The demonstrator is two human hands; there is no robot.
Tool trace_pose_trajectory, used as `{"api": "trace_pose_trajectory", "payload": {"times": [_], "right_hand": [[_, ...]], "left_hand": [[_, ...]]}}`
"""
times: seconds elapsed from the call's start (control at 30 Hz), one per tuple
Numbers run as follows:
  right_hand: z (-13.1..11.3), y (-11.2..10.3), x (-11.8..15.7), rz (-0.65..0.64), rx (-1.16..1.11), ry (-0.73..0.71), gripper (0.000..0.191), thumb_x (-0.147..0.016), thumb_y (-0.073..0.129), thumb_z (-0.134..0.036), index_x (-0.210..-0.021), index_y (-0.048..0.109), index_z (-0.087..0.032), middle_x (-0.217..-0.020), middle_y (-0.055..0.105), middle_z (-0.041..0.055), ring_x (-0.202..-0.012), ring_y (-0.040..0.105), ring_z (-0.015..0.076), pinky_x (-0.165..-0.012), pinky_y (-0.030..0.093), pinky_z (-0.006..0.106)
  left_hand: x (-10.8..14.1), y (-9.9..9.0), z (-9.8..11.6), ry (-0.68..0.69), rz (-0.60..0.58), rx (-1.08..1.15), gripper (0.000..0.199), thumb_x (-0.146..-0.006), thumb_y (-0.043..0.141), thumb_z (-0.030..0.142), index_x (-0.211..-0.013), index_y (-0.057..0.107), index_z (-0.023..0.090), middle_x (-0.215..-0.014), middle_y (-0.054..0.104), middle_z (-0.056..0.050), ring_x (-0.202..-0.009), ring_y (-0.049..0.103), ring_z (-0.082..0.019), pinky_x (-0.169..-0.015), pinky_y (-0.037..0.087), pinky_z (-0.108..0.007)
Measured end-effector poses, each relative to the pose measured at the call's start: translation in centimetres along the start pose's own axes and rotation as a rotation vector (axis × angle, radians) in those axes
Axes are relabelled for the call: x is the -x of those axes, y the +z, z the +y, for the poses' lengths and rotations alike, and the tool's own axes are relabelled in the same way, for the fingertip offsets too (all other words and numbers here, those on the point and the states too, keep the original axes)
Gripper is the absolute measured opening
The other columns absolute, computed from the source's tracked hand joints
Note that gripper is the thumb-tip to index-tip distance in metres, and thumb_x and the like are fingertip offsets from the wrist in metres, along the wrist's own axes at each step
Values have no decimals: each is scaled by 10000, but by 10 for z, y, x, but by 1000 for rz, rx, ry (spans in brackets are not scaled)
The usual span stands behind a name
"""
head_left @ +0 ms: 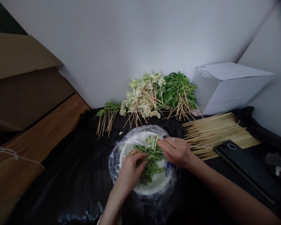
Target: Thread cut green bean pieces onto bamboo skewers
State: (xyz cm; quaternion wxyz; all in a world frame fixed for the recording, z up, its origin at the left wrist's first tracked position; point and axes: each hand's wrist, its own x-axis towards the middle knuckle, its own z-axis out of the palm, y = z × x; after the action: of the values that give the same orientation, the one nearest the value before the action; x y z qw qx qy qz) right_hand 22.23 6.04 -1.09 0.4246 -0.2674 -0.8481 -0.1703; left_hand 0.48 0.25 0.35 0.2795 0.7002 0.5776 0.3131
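Plainly, green vegetable pieces [155,143] in right fingers [164,144], more beside left fingers [140,155] (hold unclear).

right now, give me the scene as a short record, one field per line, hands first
left hand: over the white bowl, fingers among cut green pieces; exact grip unclear
right hand: at the bowl's right side, fingertips by more green pieces; grip partly hidden
around bowl: clear plastic
behind bowl: skewered greens, pale leaves in the middle
right side: loose skewers, dark phone
surface: black sheet
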Motion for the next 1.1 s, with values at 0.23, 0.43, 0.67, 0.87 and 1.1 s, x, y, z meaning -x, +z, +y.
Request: {"api": "trace_pose_trajectory", "payload": {"times": [0.23, 0.43, 0.67, 0.87, 1.1], "right_hand": [[-1, -3, -3, 48, -13, 3, 274, -882, 479, -44, -1119, 608, -86, -782, 684, 65, -708, 626, 148, -651, 478, 267], [-2, -3, -3, 32, -25, 19, 491, -885, 423, -41, -1372, 468, -80, -901, 709, 93, -776, 648, 163, -703, 531, 280], [-2, -2, -1, 62, -45, -38, 417, -914, 457, -77, -1329, 498, -62, -907, 713, 115, -815, 658, 185, -686, 544, 295], [-2, 1, 5, -19, -1, -92, 297, -919, 527, -111, -1205, 594, -69, -803, 666, 60, -691, 616, 153, -615, 484, 286], [-7, 0, 3, -42, 25, -133, 290, -916, 541, -94, -1199, 598, -71, -771, 642, 33, -666, 585, 140, -602, 470, 279]], "left_hand": [[-3, -7, -4, -247, 144, 747, 194, -670, 838, 271, -857, 805, 231, -839, 788, -42, -778, 702, -186, -751, 543, -291], [-3, -7, -5, -331, 214, 952, 273, -635, 883, 296, -888, 807, 228, -879, 800, -41, -757, 703, -137, -738, 552, -234], [-5, -8, -3, -358, 298, 1044, 324, -593, 904, 268, -886, 783, 198, -865, 793, -37, -807, 722, -156, -770, 570, -252], [-6, -6, -5, -343, 370, 981, 343, -588, 902, 305, -881, 762, 193, -848, 785, -35, -788, 719, -170, -753, 563, -280], [-6, -2, -3, -281, 407, 918, 312, -564, 909, 289, -830, 771, 202, -788, 751, -1, -739, 673, -140, -752, 538, -266]]}}
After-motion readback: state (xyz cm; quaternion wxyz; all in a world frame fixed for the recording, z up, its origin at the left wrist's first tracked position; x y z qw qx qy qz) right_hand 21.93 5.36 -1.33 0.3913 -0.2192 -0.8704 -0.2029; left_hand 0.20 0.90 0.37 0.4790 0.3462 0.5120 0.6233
